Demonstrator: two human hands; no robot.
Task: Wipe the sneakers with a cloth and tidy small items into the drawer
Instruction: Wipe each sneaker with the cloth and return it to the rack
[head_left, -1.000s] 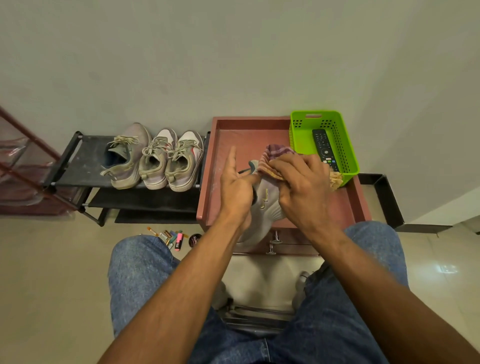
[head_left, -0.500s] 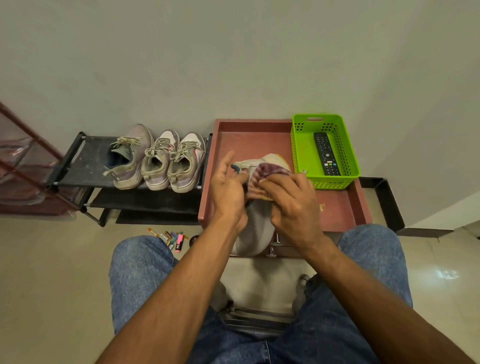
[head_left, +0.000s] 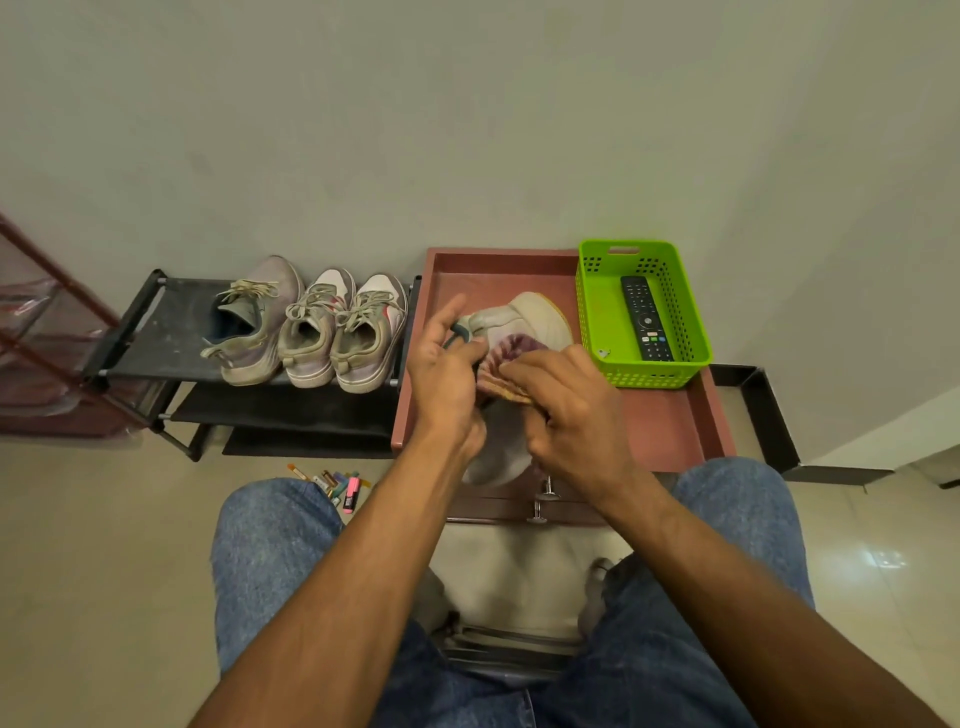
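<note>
Grey wall (head_left: 467, 104), cream tiled floor (head_left: 104, 571), black rack (head_left: 156, 332)

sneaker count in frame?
4. Three sneakers sit side by side on the black rack: left, middle, right. A fourth is over the brown cabinet top, held in both hands. None looks hidden.

sneaker (head_left: 524, 322) middle behind hands, markers (head_left: 337, 486) blurred

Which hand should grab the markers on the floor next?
Probably the left hand. The markers lie on the floor on its side, by the left knee. The right hand grips the cloth and would have to reach across.
</note>
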